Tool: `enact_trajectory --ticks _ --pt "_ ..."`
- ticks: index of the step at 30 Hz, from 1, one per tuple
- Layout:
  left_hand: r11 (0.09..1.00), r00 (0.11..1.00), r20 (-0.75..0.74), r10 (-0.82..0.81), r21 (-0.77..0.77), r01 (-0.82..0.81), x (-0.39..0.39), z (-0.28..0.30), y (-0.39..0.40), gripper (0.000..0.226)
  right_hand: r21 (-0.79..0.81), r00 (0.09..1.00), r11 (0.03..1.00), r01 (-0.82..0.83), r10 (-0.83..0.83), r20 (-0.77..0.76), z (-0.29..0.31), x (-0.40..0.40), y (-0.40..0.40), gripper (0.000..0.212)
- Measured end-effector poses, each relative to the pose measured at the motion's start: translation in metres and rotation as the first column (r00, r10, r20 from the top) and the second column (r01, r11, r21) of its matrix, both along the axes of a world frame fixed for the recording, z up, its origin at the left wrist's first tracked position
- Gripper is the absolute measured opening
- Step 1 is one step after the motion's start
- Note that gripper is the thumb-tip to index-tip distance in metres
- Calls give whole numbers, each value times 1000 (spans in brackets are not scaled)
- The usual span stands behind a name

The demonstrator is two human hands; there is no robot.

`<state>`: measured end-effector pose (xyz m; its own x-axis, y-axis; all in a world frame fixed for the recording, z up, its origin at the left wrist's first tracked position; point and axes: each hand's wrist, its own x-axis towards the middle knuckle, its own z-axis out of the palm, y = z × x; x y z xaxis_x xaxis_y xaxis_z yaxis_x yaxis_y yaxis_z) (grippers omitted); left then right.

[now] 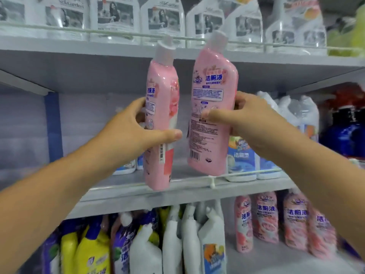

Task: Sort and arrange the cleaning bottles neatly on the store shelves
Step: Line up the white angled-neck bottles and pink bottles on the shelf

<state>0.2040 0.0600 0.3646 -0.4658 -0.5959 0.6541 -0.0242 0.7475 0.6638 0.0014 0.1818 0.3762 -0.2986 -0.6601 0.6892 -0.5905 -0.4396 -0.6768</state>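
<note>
I hold two pink cleaning bottles with pale caps in the air in front of the middle shelf [150, 186]. My left hand [136, 125] grips the left pink bottle [162, 107] around its middle, its narrow side turned to me. My right hand [250, 119] grips the right pink bottle [213, 107] from the right, its back label facing me. Both bottles are upright, slightly tilted, a small gap between them. Their bases hang just above the shelf's white wire rail [243, 173].
White bottles with blue labels [242, 159] stand on the middle shelf at right, dark blue bottles [347, 133] beyond. Clear bottles [114, 18] line the top shelf. The bottom shelf holds yellow [87, 252], white [177, 242] and pink bottles [264, 218]. The middle shelf's left part is bare.
</note>
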Motion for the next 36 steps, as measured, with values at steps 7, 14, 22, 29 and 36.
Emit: enact_trajectory --ticks 7,14,22,29,36 --pt "971 990 -45 -136 192 143 -57 -89 105 75 70 991 997 -19 9 134 -70 -82 134 27" --pt "871 985 1 -172 467 152 -138 -229 144 79 286 952 954 86 -163 258 -197 -147 175 28" --pt "835 997 35 -73 548 42 -220 -306 129 93 410 904 891 196 -326 277 -298 -192 138 39" --pt "839 996 85 7 541 -52 -280 -338 73 94 430 868 870 241 -391 305 -326 -235 83 41" --pt "864 969 166 182 443 -238 -335 -360 3 113 437 853 839 324 -459 248 -343 -284 13 36"
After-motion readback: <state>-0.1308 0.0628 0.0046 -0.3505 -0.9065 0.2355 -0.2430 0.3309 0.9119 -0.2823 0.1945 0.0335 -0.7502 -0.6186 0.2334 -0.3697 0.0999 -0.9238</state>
